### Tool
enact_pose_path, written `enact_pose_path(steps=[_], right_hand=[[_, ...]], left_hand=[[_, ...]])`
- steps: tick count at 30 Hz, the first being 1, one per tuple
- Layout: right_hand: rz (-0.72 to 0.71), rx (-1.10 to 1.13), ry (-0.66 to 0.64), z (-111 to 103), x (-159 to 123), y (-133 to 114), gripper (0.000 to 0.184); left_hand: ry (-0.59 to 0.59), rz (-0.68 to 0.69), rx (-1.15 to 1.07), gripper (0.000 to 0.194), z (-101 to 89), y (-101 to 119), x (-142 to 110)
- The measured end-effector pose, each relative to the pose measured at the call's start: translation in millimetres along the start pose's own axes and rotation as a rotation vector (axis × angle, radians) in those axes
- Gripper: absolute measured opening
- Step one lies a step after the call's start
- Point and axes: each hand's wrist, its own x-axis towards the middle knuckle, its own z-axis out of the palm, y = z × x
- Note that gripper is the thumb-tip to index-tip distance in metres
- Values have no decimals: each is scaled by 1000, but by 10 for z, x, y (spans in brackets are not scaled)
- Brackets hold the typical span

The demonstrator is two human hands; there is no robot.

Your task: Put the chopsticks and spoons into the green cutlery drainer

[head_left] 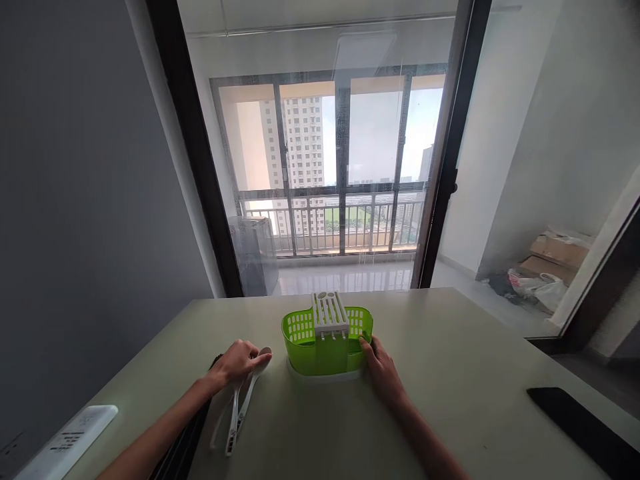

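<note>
A green cutlery caddy with pierced sides, a white slotted top piece and a white base stands upright mid-table. My right hand is closed around its right rim, thumb on the near side. To the left of the caddy, my left hand is closed at the heads of white spoons, its thumb against one spoon. A second white handle slants toward me below that hand. Beneath my left wrist lies a long black ridged item, partly covered by the forearm.
On the pale table, a white power strip-like bar lies at the left edge and a black flat object at the right. Beyond the far edge stands a glass door with a dark frame. Cardboard and bags sit on the floor at right.
</note>
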Motion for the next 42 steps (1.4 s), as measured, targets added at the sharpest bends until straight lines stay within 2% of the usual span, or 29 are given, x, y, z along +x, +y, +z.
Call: enact_pose_path(steps=[8,14,22,26,28,32,36,37,40,42], right_hand=[[-6,5,-4,-9,-20,-42,53],[-12,6,2,-2,-9,-36,54],[-11,8,4,1,-1,-12,55],[-4,3,2,2,5,14,55],[-1,1,-2,1,4,22,55],[2,2,-11,-3,-2,17,55],[-7,11,-11,-2,-7,0,56],[-9,14,-9,-1,-9,-5,56],[-5,19,-5,-3,-21,-31,56],[-5,29,-15,-8,-33,-56,56]], left_hand=[[56,27,81,61,85,79,-94],[68,-18,157,49,137,111,-212],[117,-69,240,47,141,161,-338],[205,-37,314,46,121,213,-340],[298,41,366,46,76,301,-315],[545,244,360,38,-86,677,-230],[794,311,173,29,-214,1291,-234],[820,345,117,29,-218,1463,-260],[785,514,42,31,-138,1942,-340],[761,565,75,42,-26,2169,-341]])
